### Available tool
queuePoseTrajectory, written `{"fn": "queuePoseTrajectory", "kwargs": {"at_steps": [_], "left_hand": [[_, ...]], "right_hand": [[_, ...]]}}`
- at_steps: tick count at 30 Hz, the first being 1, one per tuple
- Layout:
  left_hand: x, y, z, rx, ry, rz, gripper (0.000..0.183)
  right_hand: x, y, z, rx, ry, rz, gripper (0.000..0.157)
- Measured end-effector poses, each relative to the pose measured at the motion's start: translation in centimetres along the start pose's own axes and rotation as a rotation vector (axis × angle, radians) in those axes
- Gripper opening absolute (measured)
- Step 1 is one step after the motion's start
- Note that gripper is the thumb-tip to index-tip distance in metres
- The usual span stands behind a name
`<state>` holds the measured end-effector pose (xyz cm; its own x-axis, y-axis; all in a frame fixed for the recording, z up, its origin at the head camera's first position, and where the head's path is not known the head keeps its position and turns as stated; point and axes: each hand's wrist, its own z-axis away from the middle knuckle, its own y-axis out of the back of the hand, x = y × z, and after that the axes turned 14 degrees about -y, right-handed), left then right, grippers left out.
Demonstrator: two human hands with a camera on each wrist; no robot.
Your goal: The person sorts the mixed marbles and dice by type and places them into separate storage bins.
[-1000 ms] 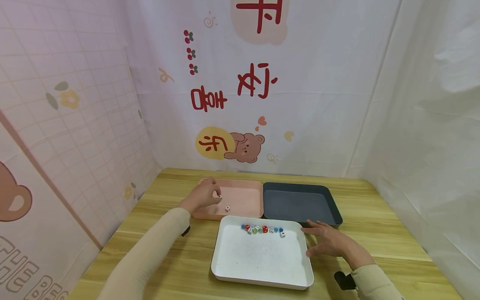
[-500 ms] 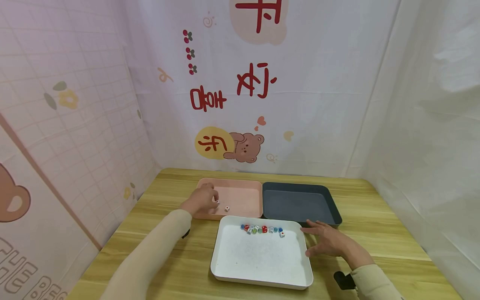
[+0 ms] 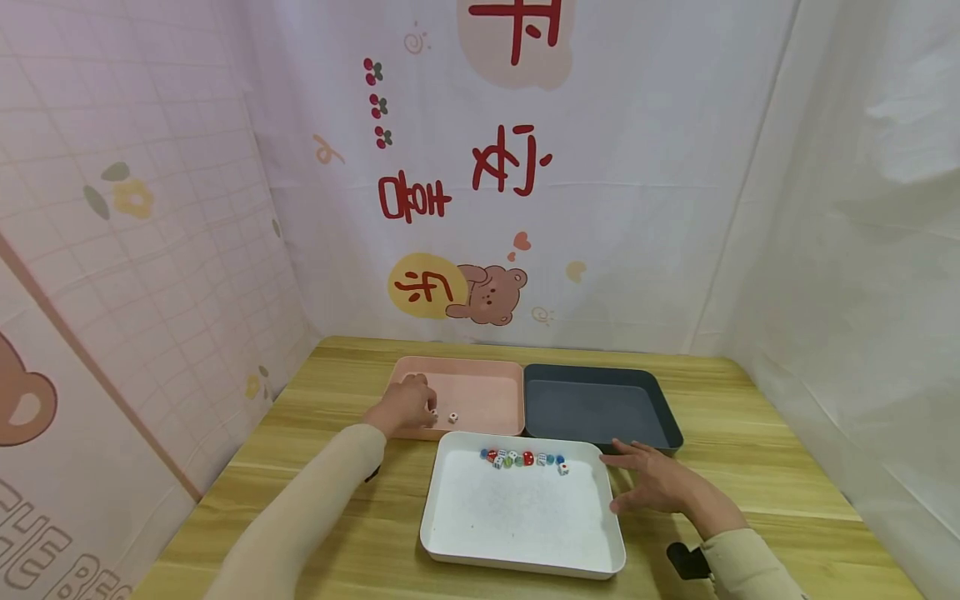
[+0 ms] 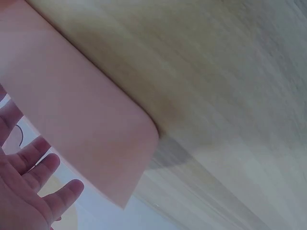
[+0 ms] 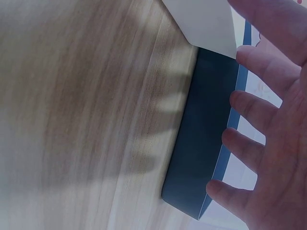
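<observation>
Inside the pink tray (image 3: 487,398), my left hand (image 3: 408,404) is low over the near left part, its fingertips pinching a small white die (image 3: 433,414). Just right of it another white die (image 3: 453,417) lies on the tray floor. In the left wrist view the left fingers reach over the pink rim, and the die is hidden. My right hand (image 3: 651,479) is spread at the right rim of the white tray (image 3: 517,533), fingers straight and holding nothing. A row of red and white dice with small blue and green round pieces lies along that tray's far side, including a red die (image 3: 528,458).
A dark blue tray (image 3: 600,408) stands against the right side of the pink one, behind the white tray. All sit on a wooden table (image 3: 765,467). Printed white cloth (image 3: 637,208) hangs behind and at both sides.
My left hand has lowered the white die toward the tray floor, nearer the front edge and the other die. The right hand has stayed by the white tray.
</observation>
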<state>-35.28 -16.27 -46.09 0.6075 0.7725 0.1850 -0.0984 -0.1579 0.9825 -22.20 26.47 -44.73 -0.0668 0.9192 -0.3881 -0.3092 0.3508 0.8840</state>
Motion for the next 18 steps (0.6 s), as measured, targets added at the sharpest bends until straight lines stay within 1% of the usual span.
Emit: {"fn": "queuePoseTrajectory", "kwargs": {"at_steps": [5, 12, 18], "left_hand": [[0.02, -0.06, 0.10, -0.003, -0.001, -0.012, 0.013], [0.40, 0.29, 0.21, -0.013, -0.006, -0.004, 0.012], [0.49, 0.23, 0.09, -0.022, -0.006, -0.016, 0.007]], "right_hand": [[-0.10, 0.02, 0.03, -0.001, 0.002, 0.000, 0.080], [-0.10, -0.03, 0.03, -0.003, -0.009, -0.007, 0.081], [-0.13, 0.02, 0.09, 0.003, 0.004, 0.001, 0.079]]}}
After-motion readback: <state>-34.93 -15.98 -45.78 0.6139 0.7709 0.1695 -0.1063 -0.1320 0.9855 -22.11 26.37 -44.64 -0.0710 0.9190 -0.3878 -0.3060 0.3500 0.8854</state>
